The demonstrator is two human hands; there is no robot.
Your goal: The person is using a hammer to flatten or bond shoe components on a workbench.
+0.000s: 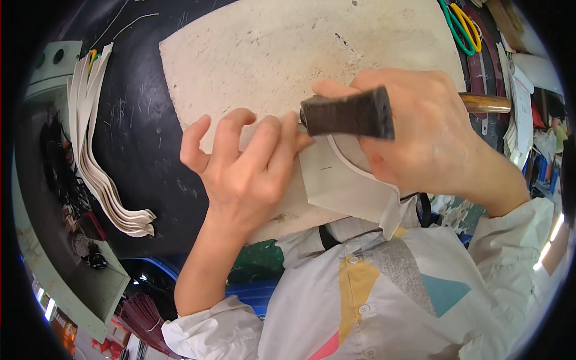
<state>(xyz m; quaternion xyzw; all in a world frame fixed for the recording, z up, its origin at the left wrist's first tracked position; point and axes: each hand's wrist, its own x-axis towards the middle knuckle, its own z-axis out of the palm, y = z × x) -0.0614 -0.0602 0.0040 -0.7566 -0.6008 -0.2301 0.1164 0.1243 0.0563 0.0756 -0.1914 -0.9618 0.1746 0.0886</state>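
My right hand (420, 132) is closed round a hammer; its dark metal head (351, 114) is over the work, and the end of its wooden handle (489, 103) sticks out past my wrist on the right. Under it lies a white leather-like piece (330, 180) with a curved, raised edge and a small dark mark. At the upper left corner of this piece, my left hand (246, 162) pinches its edge between thumb and forefinger, the other fingers raised and spread. The hammer's face is right beside those fingertips; whether it touches the piece is hidden.
A pale, worn board (252, 66) lies under the work on a black tabletop (141, 132). Long white strips (96, 162) are bundled at the left, next to a grey metal tray (36, 198). Scissors with green and yellow handles (465, 30) lie at the far right.
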